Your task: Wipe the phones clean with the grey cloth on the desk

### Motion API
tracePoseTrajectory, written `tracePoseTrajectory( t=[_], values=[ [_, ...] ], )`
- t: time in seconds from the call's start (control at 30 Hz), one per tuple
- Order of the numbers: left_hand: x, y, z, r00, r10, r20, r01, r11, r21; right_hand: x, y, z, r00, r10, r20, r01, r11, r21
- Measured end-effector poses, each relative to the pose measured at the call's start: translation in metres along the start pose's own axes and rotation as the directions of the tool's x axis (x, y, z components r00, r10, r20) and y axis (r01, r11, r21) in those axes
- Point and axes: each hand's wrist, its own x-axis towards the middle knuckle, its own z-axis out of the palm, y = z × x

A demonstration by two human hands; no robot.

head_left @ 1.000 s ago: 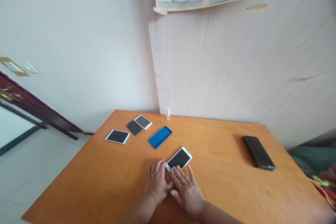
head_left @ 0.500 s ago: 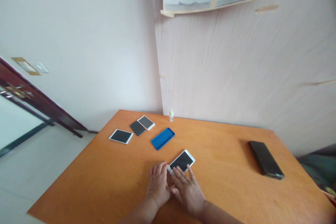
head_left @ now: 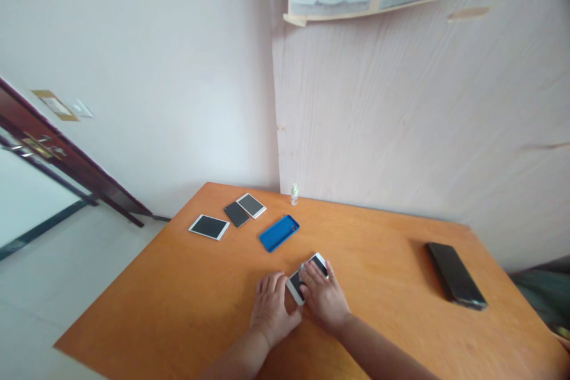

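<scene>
The left hand (head_left: 272, 307) is spreading wide at the white phone's (head_left: 295, 286) near end, right hand (head_left: 326, 298) lying flat atop; likely slick, it's wanting edge grips.

A white wall (head_left: 200, 89) stands behind the orange-brown table (head_left: 378, 267), pale floor (head_left: 111, 255) at left.

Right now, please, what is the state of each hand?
Left hand: open, beside the near end of the phone; contact cannot be told.
Right hand: open, across the phone; whether it holds something underneath cannot be told.
</scene>
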Motion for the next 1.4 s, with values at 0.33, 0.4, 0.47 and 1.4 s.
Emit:
tracePoseTrajectory(
  t=[0.33, 0.4, 0.47, 1.4],
  values=[
    [-0.001, -0.003, 0.002, 0.999, -0.012, 0.032, 0.013, 1.000, -0.005, -0.005, -0.029, 0.025, 0.989, -0.134, -0.061, 0.134, 0.991, -0.003],
    [0.000, -0.002, 0.001, 0.999, -0.018, 0.033, 0.018, 1.000, -0.006, 0.004, -0.020, 0.016, 0.996, -0.083, -0.034, 0.083, 0.997, -0.002],
    [0.001, 0.001, -0.002, 0.999, -0.024, 0.037, 0.024, 1.000, -0.008, 0.020, -0.006, 0.003, 0.997, 0.082, -0.014, -0.083, 0.996, -0.030],
    [0.000, 0.003, -0.003, 0.998, -0.017, 0.059, 0.019, 0.999, -0.030, -0.024, -0.029, -0.002, 0.992, -0.128, 0.022, 0.128, 0.992, 0.005]
  ],
)
